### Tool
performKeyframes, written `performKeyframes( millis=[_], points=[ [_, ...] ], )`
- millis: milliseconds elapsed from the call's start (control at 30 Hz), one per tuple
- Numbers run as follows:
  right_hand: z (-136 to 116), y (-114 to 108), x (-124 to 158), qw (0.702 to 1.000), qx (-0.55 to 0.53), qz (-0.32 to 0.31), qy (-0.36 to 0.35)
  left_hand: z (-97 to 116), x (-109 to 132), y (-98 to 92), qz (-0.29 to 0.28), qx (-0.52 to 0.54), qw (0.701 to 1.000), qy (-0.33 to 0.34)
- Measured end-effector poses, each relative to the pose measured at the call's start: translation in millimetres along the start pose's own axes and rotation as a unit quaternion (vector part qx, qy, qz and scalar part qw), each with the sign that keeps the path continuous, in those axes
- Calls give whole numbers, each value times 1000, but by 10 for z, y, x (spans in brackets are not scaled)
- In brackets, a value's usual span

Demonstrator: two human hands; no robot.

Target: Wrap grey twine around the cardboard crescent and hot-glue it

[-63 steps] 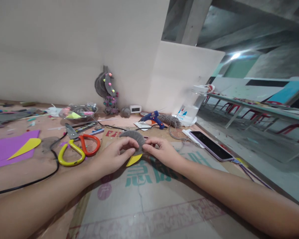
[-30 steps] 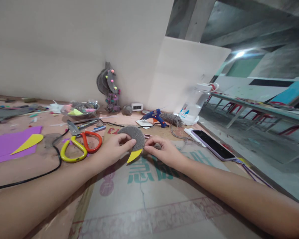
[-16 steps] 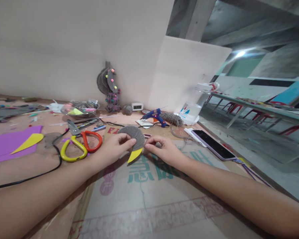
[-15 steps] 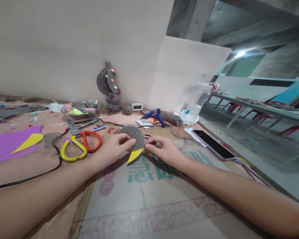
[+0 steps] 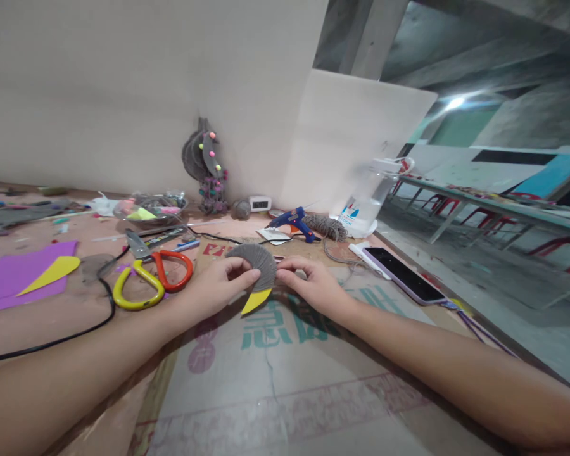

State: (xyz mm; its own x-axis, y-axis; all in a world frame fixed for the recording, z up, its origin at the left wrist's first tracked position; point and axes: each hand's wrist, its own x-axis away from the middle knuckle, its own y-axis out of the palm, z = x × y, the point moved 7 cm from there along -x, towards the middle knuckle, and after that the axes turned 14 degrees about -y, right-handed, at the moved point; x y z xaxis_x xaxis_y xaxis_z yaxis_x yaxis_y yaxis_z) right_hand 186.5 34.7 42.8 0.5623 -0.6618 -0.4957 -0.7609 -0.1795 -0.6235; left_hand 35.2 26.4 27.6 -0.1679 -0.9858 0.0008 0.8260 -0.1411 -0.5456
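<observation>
My left hand [image 5: 221,276] pinches a crescent [image 5: 255,258] wrapped closely in grey yarn, thumb on its face. Its lower tip [image 5: 256,300] is bare and yellow. At the crescent's right edge is my right hand [image 5: 308,278], thumb and fingers closed together and touching or nearly touching the wrapped edge; whatever lies between these fingertips is too small to make out. Beneath both hands lies a printed cardboard sheet [image 5: 285,386]. Behind them, a skein of grey yarn [image 5: 330,226] trails loose strands onto the table.
Left of my hands lie scissors [image 5: 140,292] with yellow and red handles, and a yellow crescent [image 5: 52,273] on purple sheets [image 5: 9,272]. A blue glue gun [image 5: 289,221], a decorated yarn ornament [image 5: 206,161] and a small clock [image 5: 259,203] stand behind. A phone [image 5: 403,273] lies right.
My right fingertips have come slightly closer to the crescent's right edge. My left hand keeps its hold on the crescent, and the view has shifted a little.
</observation>
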Motion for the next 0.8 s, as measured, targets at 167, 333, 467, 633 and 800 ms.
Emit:
performKeyframes(
  millis=[167,333,467,633,800],
  points=[
    [-3,20,12,1000,-3,-9,18,17,7,9,2,-28,1000,9],
    [4,27,21,999,-12,-16,25,31,22,17,1,-35,999,13],
    [-20,54,17,999,-17,-28,20,17,18,-12,16,-23,1000,-4],
    [-62,119,4,998,-21,-54,17,9,-2,-22,13,5,1000,-9],
    [-56,136,5,998,-27,-57,20,18,1,-14,8,7,1000,-11]
  ],
)
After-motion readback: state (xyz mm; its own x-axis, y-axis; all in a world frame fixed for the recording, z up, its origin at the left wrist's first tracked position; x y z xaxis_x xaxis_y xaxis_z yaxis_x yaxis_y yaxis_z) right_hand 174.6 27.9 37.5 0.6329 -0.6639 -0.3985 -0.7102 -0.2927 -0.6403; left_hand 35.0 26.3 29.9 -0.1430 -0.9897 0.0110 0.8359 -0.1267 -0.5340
